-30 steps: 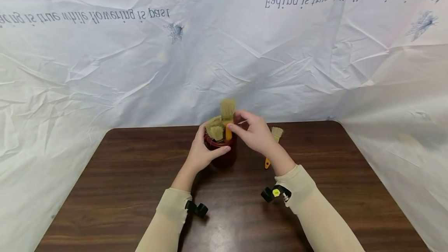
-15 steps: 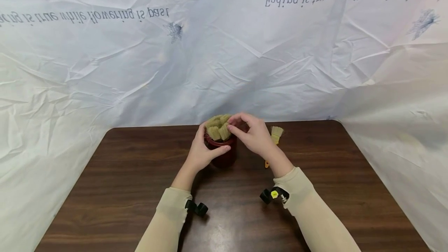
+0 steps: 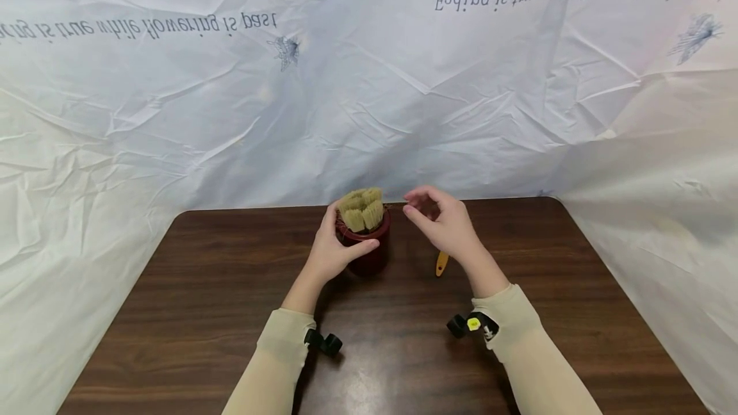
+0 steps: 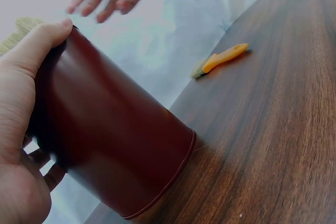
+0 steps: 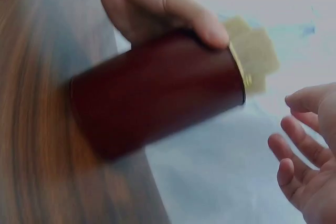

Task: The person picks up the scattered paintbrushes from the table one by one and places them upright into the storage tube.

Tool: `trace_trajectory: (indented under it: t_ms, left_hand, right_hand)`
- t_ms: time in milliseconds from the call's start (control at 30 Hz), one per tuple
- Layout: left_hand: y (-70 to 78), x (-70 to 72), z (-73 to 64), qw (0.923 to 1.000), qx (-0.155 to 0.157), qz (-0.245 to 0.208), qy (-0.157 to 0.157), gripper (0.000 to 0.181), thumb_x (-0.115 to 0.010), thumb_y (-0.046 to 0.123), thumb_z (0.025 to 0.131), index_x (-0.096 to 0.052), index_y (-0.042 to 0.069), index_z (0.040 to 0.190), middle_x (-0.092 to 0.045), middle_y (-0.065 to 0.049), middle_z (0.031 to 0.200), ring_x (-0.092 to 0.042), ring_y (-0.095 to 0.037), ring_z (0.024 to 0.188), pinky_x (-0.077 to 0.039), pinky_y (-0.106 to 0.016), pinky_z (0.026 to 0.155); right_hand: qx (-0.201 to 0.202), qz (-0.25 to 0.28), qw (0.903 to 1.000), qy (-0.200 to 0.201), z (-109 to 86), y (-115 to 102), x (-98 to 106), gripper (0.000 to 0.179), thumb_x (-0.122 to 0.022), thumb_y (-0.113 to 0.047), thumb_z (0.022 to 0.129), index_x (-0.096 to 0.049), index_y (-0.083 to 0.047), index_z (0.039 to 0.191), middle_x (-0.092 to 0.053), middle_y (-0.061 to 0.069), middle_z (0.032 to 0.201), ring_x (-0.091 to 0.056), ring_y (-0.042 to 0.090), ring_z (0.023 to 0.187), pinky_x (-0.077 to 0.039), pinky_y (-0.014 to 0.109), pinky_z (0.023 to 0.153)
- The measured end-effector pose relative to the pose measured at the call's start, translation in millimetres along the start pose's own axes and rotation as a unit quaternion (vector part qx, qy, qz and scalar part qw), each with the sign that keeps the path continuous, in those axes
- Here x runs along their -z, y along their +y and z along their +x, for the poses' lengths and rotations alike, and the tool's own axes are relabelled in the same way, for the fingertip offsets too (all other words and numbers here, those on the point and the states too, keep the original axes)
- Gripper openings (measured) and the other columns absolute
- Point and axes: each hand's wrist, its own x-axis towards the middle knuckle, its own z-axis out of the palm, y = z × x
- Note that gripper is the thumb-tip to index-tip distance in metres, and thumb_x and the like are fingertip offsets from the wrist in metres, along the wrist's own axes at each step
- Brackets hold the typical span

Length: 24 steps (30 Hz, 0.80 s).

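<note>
A dark red cylindrical pot (image 3: 373, 261) stands upright near the table's far edge. Several bristle brushes (image 3: 362, 209) are in it, pale bristles up, their handles hidden inside. My left hand (image 3: 334, 248) grips the pot near its rim, thumb across the front and fingers round the far side. To the right of the pot, my right hand (image 3: 446, 223) is in the air with relaxed, slightly bent fingers and nothing between them. Under it lies one more brush with a yellow-orange handle (image 4: 228, 57); in the head view the hand covers its bristle end.
The dark wood-grain table (image 3: 219, 312) ends at the back against a wrinkled white sheet (image 3: 346, 82) with printed lettering. Small black camera mounts (image 3: 324, 342) are strapped at both wrists.
My right hand lowered a yellow-handled brush into the pot, let go of it and moved off to the right, over the brush on the table. My left hand stayed on the pot.
</note>
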Motion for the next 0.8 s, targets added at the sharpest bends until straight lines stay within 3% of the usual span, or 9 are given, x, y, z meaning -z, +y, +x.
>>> trace_trajectory:
  t_ms: [167, 267, 433, 567, 800]
  left_hand:
    - [1.2, -1.0, -0.9, 0.9999, 0.012, 0.007, -0.002, 0.108, -0.093, 0.052, 0.085, -0.03, 0.031, 0.17, -0.038, -0.003, 0.17, -0.039, -0.031, 0.157, -0.037, -0.068, 0.12]
    - [0.9, -1.3, -0.8, 1.0, 0.008, 0.004, -0.003, 0.107, -0.093, 0.051, 0.085, -0.03, 0.031, 0.17, -0.039, -0.002, 0.169, -0.04, -0.031, 0.156, -0.038, -0.067, 0.12]
    - [-0.4, -1.5, 0.2, 1.0, 0.003, 0.004, -0.001, 0.106, -0.093, 0.051, 0.086, -0.031, 0.032, 0.169, -0.04, -0.002, 0.168, -0.042, -0.031, 0.154, -0.04, -0.067, 0.119]
    - [-0.7, -1.3, -0.4, 1.0, 0.006, 0.005, -0.001, 0.107, -0.093, 0.051, 0.086, -0.03, 0.032, 0.17, -0.039, -0.003, 0.169, -0.041, -0.031, 0.155, -0.039, -0.068, 0.119]
    - [-2.1, -1.0, -1.5, 1.0, 0.009, -0.003, 0.0, 0.105, -0.094, 0.048, 0.086, -0.031, 0.035, 0.169, -0.041, 0.0, 0.167, -0.043, -0.029, 0.153, -0.042, -0.066, 0.118]
  right_hand:
    - [-0.084, -0.044, 0.9953, 0.023, -16.9, 32.2, 15.2, 0.024, -0.077, -0.023, 0.105, -0.075, -0.008, 0.124, -0.075, 0.009, 0.112, -0.07, 0.025, 0.1, -0.055, 0.037, 0.083]
    - [-0.14, -0.066, 0.9876, 0.026, -29.2, 54.1, 19.8, 0.029, -0.076, -0.023, 0.105, -0.073, -0.005, 0.127, -0.073, 0.013, 0.115, -0.07, 0.029, 0.102, -0.056, 0.046, 0.088]
    - [-0.213, -0.095, 0.9721, 0.022, -44.9, 82.9, 19.5, 0.036, -0.077, -0.027, 0.105, -0.071, -0.001, 0.128, -0.073, 0.017, 0.114, -0.07, 0.033, 0.102, -0.056, 0.049, 0.092]
    - [-0.247, -0.093, 0.9646, 0.009, -50.3, 95.2, 16.6, 0.045, -0.079, -0.032, 0.103, -0.069, -0.001, 0.132, -0.071, 0.02, 0.118, -0.07, 0.037, 0.109, -0.057, 0.053, 0.095]
    - [-0.264, -0.092, 0.9596, -0.031, -52.2, 100.0, 16.5, 0.053, -0.082, -0.033, 0.1, -0.064, 0.002, 0.136, -0.066, 0.024, 0.125, -0.063, 0.04, 0.115, -0.054, 0.056, 0.099]
